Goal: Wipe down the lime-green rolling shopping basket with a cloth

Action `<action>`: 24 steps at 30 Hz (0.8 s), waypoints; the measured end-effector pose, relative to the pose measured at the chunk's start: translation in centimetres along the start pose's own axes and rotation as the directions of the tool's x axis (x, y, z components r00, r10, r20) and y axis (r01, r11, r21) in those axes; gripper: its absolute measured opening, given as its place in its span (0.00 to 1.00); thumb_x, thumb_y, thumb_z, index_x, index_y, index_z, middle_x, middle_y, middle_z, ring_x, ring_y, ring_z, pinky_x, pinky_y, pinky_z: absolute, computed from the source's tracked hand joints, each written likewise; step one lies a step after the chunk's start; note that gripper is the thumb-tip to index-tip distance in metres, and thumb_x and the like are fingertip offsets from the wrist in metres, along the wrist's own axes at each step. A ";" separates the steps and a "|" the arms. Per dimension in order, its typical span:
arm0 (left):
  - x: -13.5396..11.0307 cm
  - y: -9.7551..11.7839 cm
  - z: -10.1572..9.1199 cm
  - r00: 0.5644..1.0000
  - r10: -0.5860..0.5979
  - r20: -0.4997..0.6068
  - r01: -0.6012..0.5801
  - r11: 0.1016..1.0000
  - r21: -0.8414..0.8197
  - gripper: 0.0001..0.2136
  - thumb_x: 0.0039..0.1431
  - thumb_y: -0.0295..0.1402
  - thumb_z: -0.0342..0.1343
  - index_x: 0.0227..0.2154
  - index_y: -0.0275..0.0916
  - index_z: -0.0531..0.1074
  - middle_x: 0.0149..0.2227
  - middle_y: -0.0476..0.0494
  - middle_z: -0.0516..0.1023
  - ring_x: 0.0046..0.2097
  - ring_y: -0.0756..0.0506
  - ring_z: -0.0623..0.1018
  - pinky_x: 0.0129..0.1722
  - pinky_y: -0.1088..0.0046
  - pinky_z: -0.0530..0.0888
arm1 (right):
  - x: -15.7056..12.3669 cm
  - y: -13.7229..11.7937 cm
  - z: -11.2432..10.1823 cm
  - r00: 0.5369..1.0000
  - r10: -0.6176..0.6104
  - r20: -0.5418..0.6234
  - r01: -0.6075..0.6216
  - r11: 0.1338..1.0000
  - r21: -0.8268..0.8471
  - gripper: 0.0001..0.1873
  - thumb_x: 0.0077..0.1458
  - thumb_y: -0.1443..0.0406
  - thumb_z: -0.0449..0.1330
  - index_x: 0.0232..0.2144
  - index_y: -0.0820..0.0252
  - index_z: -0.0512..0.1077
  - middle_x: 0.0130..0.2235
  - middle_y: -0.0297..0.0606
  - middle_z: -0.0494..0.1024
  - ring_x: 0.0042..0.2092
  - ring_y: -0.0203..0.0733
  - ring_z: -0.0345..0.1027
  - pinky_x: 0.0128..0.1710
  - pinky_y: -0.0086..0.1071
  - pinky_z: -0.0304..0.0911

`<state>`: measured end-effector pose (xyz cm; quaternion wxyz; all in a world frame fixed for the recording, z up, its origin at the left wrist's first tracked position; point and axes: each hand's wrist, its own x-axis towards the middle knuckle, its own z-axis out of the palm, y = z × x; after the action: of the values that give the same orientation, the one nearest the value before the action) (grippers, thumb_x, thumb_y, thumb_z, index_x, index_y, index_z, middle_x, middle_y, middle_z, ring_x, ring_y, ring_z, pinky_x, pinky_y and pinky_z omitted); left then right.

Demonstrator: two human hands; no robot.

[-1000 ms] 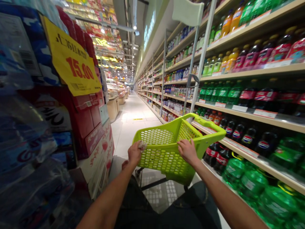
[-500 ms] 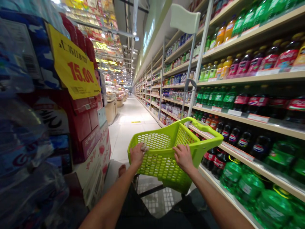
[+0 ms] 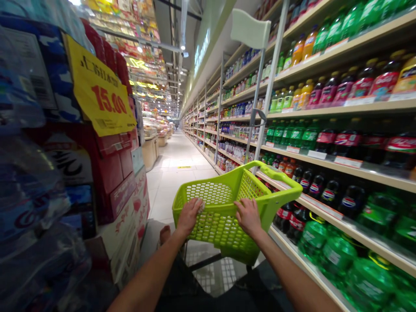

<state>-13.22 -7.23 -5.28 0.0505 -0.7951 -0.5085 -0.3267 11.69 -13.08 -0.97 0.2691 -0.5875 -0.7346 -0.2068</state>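
Note:
A lime-green plastic shopping basket (image 3: 227,193) on a wheeled frame stands in front of me in a supermarket aisle. My left hand (image 3: 189,215) grips the near rim at its left corner, with a small pale scrap, perhaps paper, pressed under its fingers. Further right on the same near rim, my right hand (image 3: 248,216) is closed over the edge. The basket looks empty through its mesh. Its handle (image 3: 279,175) juts toward the drinks shelves.
Shelves of soft-drink bottles (image 3: 328,186) run along the right, with large green bottles (image 3: 354,268) low down. On the left stand stacked red cartons (image 3: 117,173), wrapped water packs (image 3: 29,208) and a yellow price sign (image 3: 100,97). The tiled aisle (image 3: 177,162) runs ahead.
The basket and both hands have shifted slightly left and down in view. My left hand now lies flatter over the rim, covering most of the pale scrap.

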 end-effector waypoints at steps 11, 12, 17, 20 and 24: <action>2.2 5.8 3.7 0.969 0.217 -0.118 -0.221 0.975 -0.016 0.19 0.56 0.23 0.45 0.50 0.42 0.63 0.55 0.41 0.64 0.56 0.43 0.62 0.53 0.60 0.62 | -0.1 -0.8 0.4 0.999 -0.020 -0.046 0.019 0.999 -0.027 0.19 0.48 0.67 0.54 0.45 0.58 0.68 0.45 0.44 0.68 0.50 0.47 0.55 0.57 0.46 0.38; 1.9 4.9 3.4 0.969 0.210 -0.133 -0.212 0.977 0.001 0.19 0.55 0.23 0.45 0.50 0.41 0.63 0.54 0.41 0.65 0.56 0.43 0.63 0.53 0.60 0.62 | -0.2 -0.7 0.4 0.998 -0.033 -0.046 0.032 0.999 -0.027 0.19 0.48 0.67 0.54 0.46 0.58 0.68 0.45 0.44 0.68 0.51 0.47 0.55 0.57 0.46 0.38; -0.2 -1.5 1.5 0.968 0.040 -0.247 -0.016 0.995 0.099 0.18 0.56 0.22 0.42 0.48 0.39 0.65 0.51 0.40 0.67 0.54 0.43 0.65 0.51 0.60 0.64 | -0.3 -1.1 0.9 0.998 -0.001 -0.060 0.000 1.000 -0.027 0.19 0.48 0.66 0.53 0.46 0.60 0.68 0.46 0.45 0.68 0.52 0.48 0.54 0.58 0.45 0.37; 0.0 -0.2 1.8 0.970 0.007 -0.244 0.025 0.991 0.130 0.17 0.56 0.22 0.43 0.47 0.39 0.65 0.51 0.40 0.67 0.54 0.43 0.64 0.51 0.60 0.64 | -0.1 -1.7 1.4 0.996 0.039 -0.086 -0.041 0.999 -0.029 0.19 0.49 0.66 0.53 0.45 0.60 0.69 0.47 0.46 0.67 0.53 0.49 0.53 0.58 0.45 0.37; 1.7 5.1 3.4 0.974 0.162 -0.161 -0.148 0.984 0.094 0.17 0.56 0.24 0.45 0.49 0.42 0.64 0.52 0.41 0.66 0.54 0.43 0.64 0.52 0.60 0.63 | -0.1 -1.6 1.4 0.996 0.028 -0.082 -0.032 0.998 -0.054 0.20 0.48 0.67 0.53 0.46 0.61 0.68 0.48 0.46 0.67 0.53 0.48 0.53 0.57 0.45 0.37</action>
<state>-6.91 -6.97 -5.71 0.1508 -0.7992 -0.4515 -0.3669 9.93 -12.66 -2.12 0.2856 -0.5968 -0.7081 -0.2467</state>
